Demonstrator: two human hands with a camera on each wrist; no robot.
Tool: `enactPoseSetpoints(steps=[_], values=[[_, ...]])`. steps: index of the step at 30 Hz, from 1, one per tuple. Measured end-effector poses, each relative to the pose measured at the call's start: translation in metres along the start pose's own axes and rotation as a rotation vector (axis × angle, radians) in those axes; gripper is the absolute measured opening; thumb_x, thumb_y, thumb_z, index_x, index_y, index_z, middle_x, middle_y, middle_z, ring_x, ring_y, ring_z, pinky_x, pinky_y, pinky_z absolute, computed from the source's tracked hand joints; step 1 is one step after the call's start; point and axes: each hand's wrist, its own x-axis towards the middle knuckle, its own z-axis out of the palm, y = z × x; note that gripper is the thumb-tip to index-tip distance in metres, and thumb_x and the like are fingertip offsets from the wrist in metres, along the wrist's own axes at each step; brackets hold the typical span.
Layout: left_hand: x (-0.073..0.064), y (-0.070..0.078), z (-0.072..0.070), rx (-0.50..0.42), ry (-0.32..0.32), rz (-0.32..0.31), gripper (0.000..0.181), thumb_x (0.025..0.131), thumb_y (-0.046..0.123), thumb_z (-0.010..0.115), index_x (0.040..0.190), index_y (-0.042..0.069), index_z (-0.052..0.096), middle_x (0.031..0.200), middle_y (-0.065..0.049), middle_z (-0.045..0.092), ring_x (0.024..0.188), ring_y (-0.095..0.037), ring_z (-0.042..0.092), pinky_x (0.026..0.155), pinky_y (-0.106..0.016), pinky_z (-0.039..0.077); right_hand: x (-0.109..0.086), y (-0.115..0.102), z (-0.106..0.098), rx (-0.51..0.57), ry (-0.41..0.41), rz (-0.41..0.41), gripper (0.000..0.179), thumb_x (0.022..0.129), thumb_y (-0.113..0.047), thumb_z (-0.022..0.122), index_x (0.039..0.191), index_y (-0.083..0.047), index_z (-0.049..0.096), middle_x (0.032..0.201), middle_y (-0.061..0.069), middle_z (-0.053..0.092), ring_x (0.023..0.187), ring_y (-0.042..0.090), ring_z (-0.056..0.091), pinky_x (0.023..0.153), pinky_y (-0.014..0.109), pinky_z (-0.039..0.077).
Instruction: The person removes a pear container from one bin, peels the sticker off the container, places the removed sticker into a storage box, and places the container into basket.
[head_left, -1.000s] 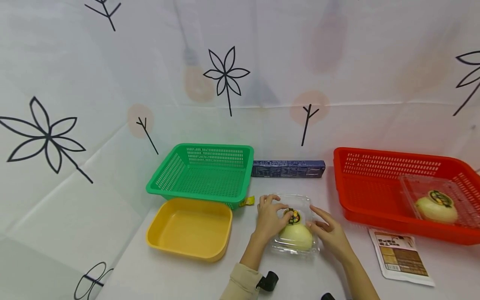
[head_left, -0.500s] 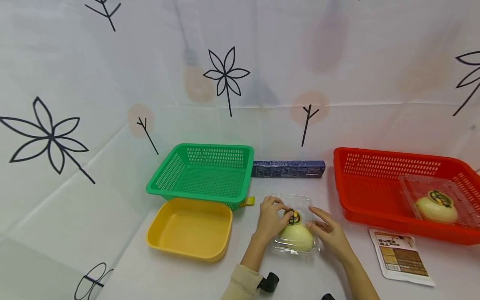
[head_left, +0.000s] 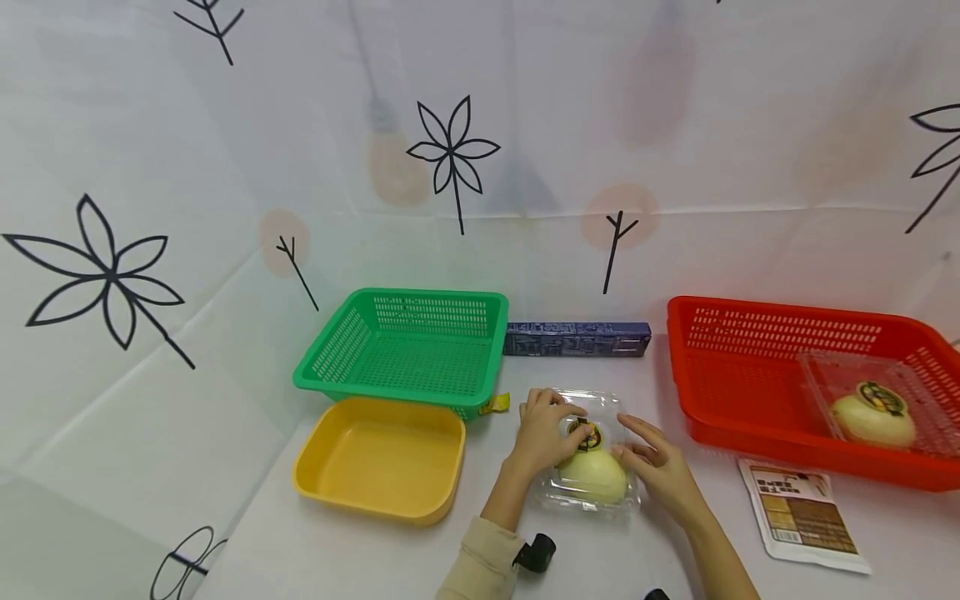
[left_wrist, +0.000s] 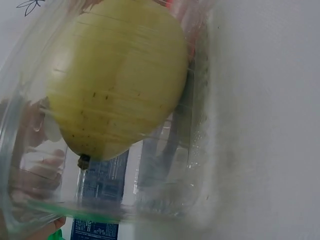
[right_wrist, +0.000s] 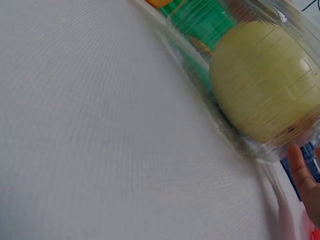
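A clear plastic box lies on the white table with a pale yellow-green fruit inside. A round dark label with yellow fruit on it is on its lid. My left hand holds the box's left side, its fingers bent and the thumb at the label's left edge. With fairly straight fingers, my right hand touches the box's right side. The left wrist view shows the fruit and its brown stem through the plastic. In the right wrist view, a finger touches the box's corner.
A green basket and a yellow tray stand left. A dark blue carton lies behind the box, near a small yellow packet. On the right, a red basket holds another boxed fruit. A brown-and-white pouch lies below it.
My left hand has shifted slightly, and its thumb has slid a little toward the label's left edge. The box and my right hand stay in place.
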Motion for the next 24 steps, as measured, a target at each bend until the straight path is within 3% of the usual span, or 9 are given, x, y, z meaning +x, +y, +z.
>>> enactPoseSetpoints(steps=[4, 8, 10, 16, 21, 24], values=[[0.000, -0.002, 0.002, -0.054, 0.025, -0.007, 0.017, 0.084, 0.036, 0.067, 0.092, 0.023, 0.074, 0.096, 0.002, 0.056, 0.100, -0.015, 0.042, 0.074, -0.024, 0.030, 0.000, 0.000, 0.001, -0.004, 0.001, -0.013, 0.047, 0.089, -0.006, 0.062, 0.132, 0.008, 0.047, 0.136, 0.022, 0.042, 0.103, 0.022, 0.059, 0.081, 0.013, 0.047], [-0.003, -0.003, 0.002, -0.082, 0.056, 0.014, 0.017, 0.083, 0.035, 0.068, 0.089, 0.021, 0.075, 0.096, 0.002, 0.057, 0.099, -0.016, 0.043, 0.073, -0.024, 0.030, -0.001, 0.000, 0.001, -0.009, -0.004, 0.005, 0.048, 0.090, -0.007, 0.062, 0.133, 0.007, 0.046, 0.137, 0.021, 0.041, 0.100, 0.007, 0.057, 0.081, 0.014, 0.047], [-0.006, -0.004, 0.002, -0.090, 0.074, 0.029, 0.017, 0.083, 0.034, 0.068, 0.091, 0.020, 0.075, 0.096, 0.002, 0.058, 0.099, -0.015, 0.045, 0.075, -0.024, 0.032, -0.001, 0.000, 0.001, -0.015, -0.005, 0.025, 0.049, 0.090, -0.009, 0.061, 0.133, 0.006, 0.046, 0.138, 0.021, 0.041, 0.102, 0.011, 0.057, 0.081, 0.014, 0.046], [-0.014, -0.011, 0.000, -0.230, 0.086, 0.073, 0.019, 0.080, 0.024, 0.070, 0.092, 0.010, 0.075, 0.100, -0.002, 0.062, 0.102, -0.017, 0.051, 0.090, -0.033, 0.038, 0.000, 0.000, 0.000, -0.022, -0.018, 0.085, 0.051, 0.092, -0.015, 0.061, 0.136, 0.002, 0.044, 0.142, 0.022, 0.037, 0.115, 0.044, 0.049, 0.083, 0.012, 0.043], [-0.018, -0.019, -0.004, -0.382, 0.037, 0.115, 0.024, 0.078, 0.017, 0.067, 0.097, 0.005, 0.073, 0.108, -0.011, 0.064, 0.109, -0.021, 0.054, 0.099, -0.038, 0.039, -0.001, 0.000, 0.000, -0.018, -0.017, 0.107, 0.051, 0.092, -0.017, 0.060, 0.137, 0.002, 0.043, 0.142, 0.021, 0.036, 0.116, 0.046, 0.048, 0.082, 0.012, 0.043], [-0.018, -0.023, -0.006, -0.416, 0.040, 0.152, 0.024, 0.078, 0.014, 0.065, 0.098, 0.003, 0.073, 0.109, -0.014, 0.065, 0.110, -0.023, 0.055, 0.099, -0.036, 0.041, -0.002, 0.000, 0.000, -0.019, -0.015, 0.100, 0.051, 0.092, -0.016, 0.060, 0.137, 0.002, 0.043, 0.142, 0.021, 0.036, 0.115, 0.044, 0.048, 0.082, 0.013, 0.043]])
